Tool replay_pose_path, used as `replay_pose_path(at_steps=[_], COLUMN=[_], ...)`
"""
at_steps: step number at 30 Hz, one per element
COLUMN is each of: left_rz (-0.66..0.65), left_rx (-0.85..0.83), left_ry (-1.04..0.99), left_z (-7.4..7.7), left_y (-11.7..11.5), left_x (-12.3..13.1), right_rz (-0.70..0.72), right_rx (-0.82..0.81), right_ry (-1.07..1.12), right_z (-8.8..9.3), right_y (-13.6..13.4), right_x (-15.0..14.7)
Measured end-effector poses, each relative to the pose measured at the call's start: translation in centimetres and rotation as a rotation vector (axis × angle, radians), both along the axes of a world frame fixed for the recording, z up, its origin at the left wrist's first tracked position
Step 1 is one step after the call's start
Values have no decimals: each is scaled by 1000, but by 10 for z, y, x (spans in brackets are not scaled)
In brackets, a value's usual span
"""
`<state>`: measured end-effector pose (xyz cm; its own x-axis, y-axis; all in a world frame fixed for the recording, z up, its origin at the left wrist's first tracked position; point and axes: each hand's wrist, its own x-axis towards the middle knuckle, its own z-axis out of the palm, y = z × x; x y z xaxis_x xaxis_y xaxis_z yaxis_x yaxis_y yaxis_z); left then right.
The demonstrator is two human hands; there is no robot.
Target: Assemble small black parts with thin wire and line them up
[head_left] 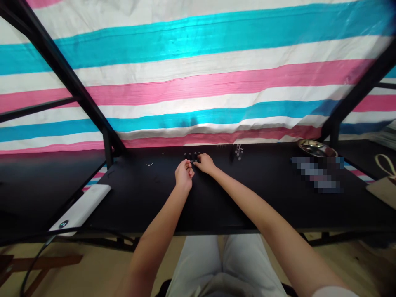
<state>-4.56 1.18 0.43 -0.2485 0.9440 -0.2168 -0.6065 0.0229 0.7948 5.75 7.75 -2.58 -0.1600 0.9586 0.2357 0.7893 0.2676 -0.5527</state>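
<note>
Toward the back of the black table (pixel 139 198), a short row of small dark pieces with pale round tops (pixel 190 156) stands at my fingertips. My left hand (pixel 185 174) is closed, fingers curled in just in front of that row; whatever it pinches is too small to make out. From the right, my right hand (pixel 205 164) reaches in with thumb and fingers bent together at the row's right end. Its fingers partly cover the pieces there, and what they grip is hidden.
Small metallic bits (pixel 239 152) lie right of my hands, and a thin white strand (pixel 149 164) left of them. A white power bank (pixel 82 208) with a cable is at the left edge. A shiny metal dish (pixel 317 147) sits back right, behind a blurred-out item (pixel 318 175). Black frame bars (pixel 68 78) slant upward.
</note>
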Motion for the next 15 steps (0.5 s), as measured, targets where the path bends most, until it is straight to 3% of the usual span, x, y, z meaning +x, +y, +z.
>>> replay_pose_path(at_steps=[4,8,11,15], left_rz=[-9,-23,-59,-210], left_rx=[47,126,222,566], left_ry=[45,200,503,1086], left_z=[2,1,0,-4], left_y=[-1,-3,-8,-18], left_x=[1,2,6,19], right_rz=[48,-45,-201,-451], right_rx=[210,482,601,629], right_ry=[141,313,351,376], right_z=[16,41,46,28], right_y=[-15,-34,-46,-50], right_x=[22,63,98,140])
